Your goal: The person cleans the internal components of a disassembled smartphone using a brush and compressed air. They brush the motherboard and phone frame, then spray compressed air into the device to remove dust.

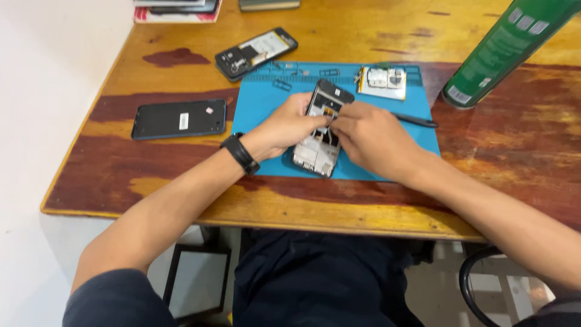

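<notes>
Opened smartphone (321,130), back cover off, lying on the blue repair mat (266,109) near its front edge; its long axis runs from lower left to upper right, camera end pointing away from the person, slightly rightward. The step in hand appears to be work on an internal part at mid-board; the next move likely calls for fine fingertip control. Left hand (290,124) closed around the phone's left edge, steadying it; right hand (369,133) curled, fingertips pinched over the board and what they grip cannot be told. A dark pry tool (417,120) lies just beyond the right hand; a removed component (383,82) rests farther up the mat; a second opened phone (256,52), a black back cover (179,118) and a green spray can (502,51) lie on the wooden table (339,30).
</notes>
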